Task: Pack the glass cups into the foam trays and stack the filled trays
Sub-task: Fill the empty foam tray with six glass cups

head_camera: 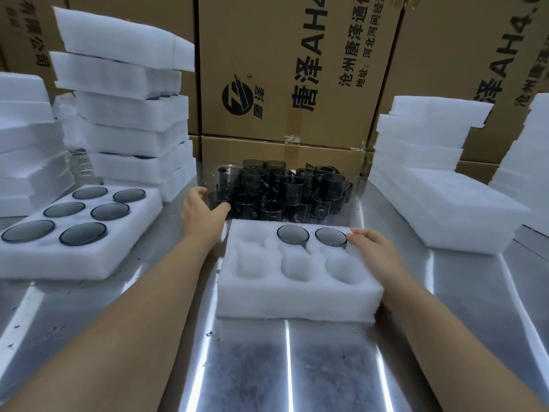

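A white foam tray (297, 301) lies in front of me on the steel table. Two dark glass cups (292, 234) sit in its far middle and far right pockets; the other pockets hold nothing. My right hand (375, 248) rests with straight fingers on the tray's right edge, next to the far right cup (330, 237). My left hand (203, 212) reaches open toward the cluster of loose dark glass cups (282, 190) behind the tray, fingers just short of the nearest cup. A filled tray (74, 233) with several cups lies at the left.
A tall stack of filled foam trays (130, 114) stands at the back left, with more foam (26, 144) at the far left. Foam trays (430, 179) are piled at the right. Cardboard boxes (285, 69) wall off the back. The steel table (297, 367) shines near me.
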